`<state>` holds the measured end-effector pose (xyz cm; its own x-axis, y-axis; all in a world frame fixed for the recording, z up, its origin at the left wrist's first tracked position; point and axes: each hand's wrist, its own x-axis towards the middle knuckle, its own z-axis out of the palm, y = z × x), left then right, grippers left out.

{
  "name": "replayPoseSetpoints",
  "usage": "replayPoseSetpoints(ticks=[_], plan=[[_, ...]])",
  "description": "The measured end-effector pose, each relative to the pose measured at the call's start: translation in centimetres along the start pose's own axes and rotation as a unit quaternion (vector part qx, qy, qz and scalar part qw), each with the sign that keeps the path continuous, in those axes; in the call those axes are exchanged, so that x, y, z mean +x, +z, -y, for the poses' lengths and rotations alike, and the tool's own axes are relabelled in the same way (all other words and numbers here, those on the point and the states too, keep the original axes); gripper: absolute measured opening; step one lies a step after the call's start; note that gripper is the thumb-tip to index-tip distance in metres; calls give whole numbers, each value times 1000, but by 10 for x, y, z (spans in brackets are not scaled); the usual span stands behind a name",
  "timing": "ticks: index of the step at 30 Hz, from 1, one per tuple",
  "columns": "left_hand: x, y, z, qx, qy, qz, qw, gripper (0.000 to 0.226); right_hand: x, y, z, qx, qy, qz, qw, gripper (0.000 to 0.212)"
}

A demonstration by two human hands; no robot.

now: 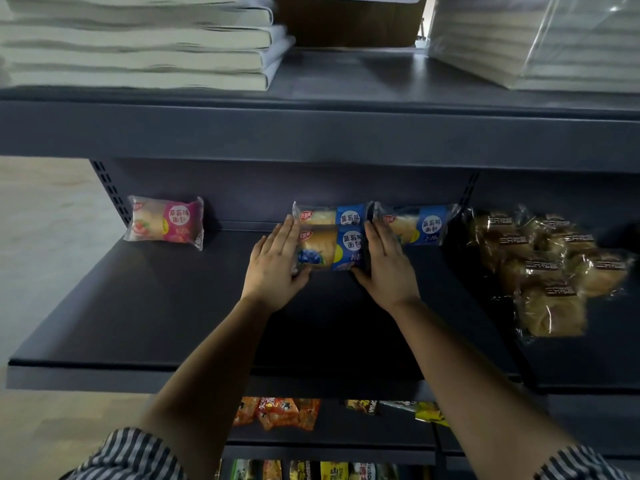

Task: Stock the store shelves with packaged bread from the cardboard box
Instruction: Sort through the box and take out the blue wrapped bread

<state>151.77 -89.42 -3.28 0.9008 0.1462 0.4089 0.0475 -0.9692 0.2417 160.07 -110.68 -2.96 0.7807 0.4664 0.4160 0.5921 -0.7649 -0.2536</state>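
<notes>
A blue-labelled bread pack [330,249] stands on the dark grey shelf [156,306], held between my two hands. My left hand [277,268] presses flat on its left end, and my right hand [388,268] presses flat on its right end. The fingers of both hands are straight. Behind it stands a second blue bread pack [332,214], and a third blue pack [419,223] stands to the right against the back panel. A pink-labelled bread pack [164,221] stands alone at the far left of the shelf. The cardboard box is out of view.
Several clear bags of brown buns [550,268] lie piled on the neighbouring shelf section to the right. Stacked white paper pads [138,46] and a clear-wrapped stack [536,39] fill the shelf above. Snack packets [277,412] hang on the shelves below.
</notes>
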Motion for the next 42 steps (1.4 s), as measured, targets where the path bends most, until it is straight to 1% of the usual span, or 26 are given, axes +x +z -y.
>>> replayPoseSetpoints(ticks=[6, 16, 18, 21, 23, 25, 27, 30, 32, 34, 36, 39, 42], plan=[[0, 2, 3, 5, 1, -9, 1000, 90, -1, 3, -4, 3, 3, -16, 1000, 88], [0, 2, 3, 1, 6, -10, 1000, 90, -1, 4, -3, -12, 6, -10, 1000, 89], [0, 0, 1, 4, 13, -15, 1000, 90, -1, 2, -2, -16, 0, -14, 1000, 88], [-3, -6, -1, 22, 35, -20, 999, 90, -2, -3, -2, -31, -11, 10, 999, 92], [-4, -9, -3, 40, 51, -14, 998, 93, -5, -7, -2, -43, -28, 23, 998, 94], [-5, -11, -9, 39, 60, -7, 997, 96, -10, -13, -2, -42, -38, 24, 998, 92], [-4, -13, -22, 32, 70, -2, 997, 95, -15, -23, -4, -39, -38, 9, 998, 86], [-1, -14, -49, 24, 102, -1, 994, 92, -28, -43, -11, -62, -40, -23, 997, 72], [1, -11, -73, 10, 135, 4, 991, 90, -42, -59, -19, -80, -40, -25, 996, 65], [5, -6, -100, 8, 172, 12, 985, 85, -59, -78, -32, -99, -38, -25, 994, 62], [8, -2, -131, 14, 198, 26, 980, 87, -77, -100, -50, -114, -11, -22, 993, 63], [11, 4, -182, -4, 239, 46, 970, 90, -111, -135, -83, -129, 54, -26, 990, 62], [9, 9, -236, -46, 300, 58, 951, 85, -153, -172, -112, -155, 115, -27, 981, 62]])
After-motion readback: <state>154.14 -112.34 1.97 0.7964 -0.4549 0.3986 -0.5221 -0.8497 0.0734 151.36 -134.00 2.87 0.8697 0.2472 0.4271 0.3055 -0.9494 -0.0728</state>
